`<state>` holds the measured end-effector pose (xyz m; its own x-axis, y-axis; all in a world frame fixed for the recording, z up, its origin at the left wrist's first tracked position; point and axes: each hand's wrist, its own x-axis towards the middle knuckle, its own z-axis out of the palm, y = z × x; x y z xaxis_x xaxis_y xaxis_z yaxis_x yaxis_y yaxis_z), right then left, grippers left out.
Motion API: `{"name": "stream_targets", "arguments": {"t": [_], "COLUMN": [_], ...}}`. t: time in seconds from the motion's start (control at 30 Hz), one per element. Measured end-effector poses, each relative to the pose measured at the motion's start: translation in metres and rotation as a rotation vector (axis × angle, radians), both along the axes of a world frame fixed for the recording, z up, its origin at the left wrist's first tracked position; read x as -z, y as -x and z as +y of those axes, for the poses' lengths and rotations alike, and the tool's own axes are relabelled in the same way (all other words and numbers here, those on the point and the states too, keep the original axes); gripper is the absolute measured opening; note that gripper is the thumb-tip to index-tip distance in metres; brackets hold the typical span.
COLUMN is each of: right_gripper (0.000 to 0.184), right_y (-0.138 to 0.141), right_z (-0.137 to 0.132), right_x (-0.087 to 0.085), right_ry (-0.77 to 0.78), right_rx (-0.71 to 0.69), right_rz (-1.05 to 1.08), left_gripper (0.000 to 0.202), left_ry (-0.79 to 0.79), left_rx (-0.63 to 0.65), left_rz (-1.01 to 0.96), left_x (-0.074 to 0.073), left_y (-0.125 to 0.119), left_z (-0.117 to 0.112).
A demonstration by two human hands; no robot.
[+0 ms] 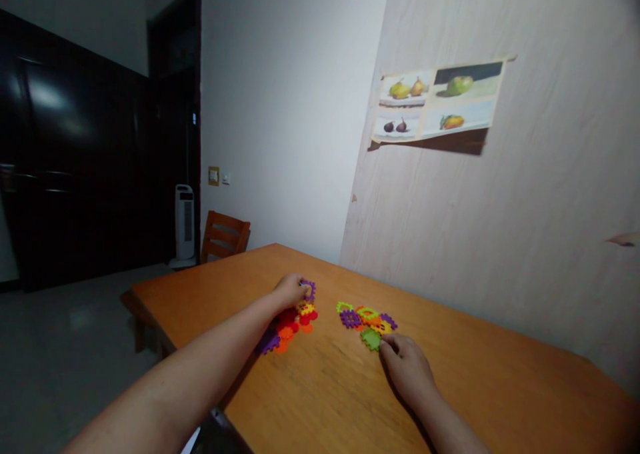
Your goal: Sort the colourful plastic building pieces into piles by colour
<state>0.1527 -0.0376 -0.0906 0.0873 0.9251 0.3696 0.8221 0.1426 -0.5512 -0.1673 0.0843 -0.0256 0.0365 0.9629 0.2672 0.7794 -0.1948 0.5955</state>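
Left hand (290, 290) is out over the wooden table (500, 387), fingers curled tight on a purple piece (309, 287) at the far end of the red and orange pile (294, 324). Right hand (407, 369) lies nearer, knuckles up, fingers half bent, tips on the green piece (371, 339) at the near edge of the second pile (364, 317). Pinched or just touching, I cannot tell. The two piles sit near each other, not touching, mid-table.

two piles of toy pieces (295, 324) (364, 319), one table (490, 387), one chair (225, 235).
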Motion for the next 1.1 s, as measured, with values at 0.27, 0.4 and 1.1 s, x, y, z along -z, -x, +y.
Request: {"name": "stream_targets", "arguments": {"t": [0.27, 0.4, 1.1], "right_gripper": [0.029, 0.029, 0.028], "right_y": [0.002, 0.003, 0.004], "right_z": [-0.002, -0.003, -0.001], "right_x": [-0.002, -0.002, -0.002], "right_ry": [-0.032, -0.024, -0.007], "right_rx": [0.019, 0.024, 0.029], "right_rz": [0.009, 0.006, 0.001], "left_gripper": [0.030, 0.022, 0.038], "left_ry": [0.181, 0.132, 0.027], "left_rx": [0.225, 0.135, 0.113], "left_rz": [-0.482, -0.377, 0.285], "left_x": [0.002, -0.010, -0.011], "left_y": [-0.067, -0.048, -0.021], "left_z": [0.000, 0.004, -0.025]}}
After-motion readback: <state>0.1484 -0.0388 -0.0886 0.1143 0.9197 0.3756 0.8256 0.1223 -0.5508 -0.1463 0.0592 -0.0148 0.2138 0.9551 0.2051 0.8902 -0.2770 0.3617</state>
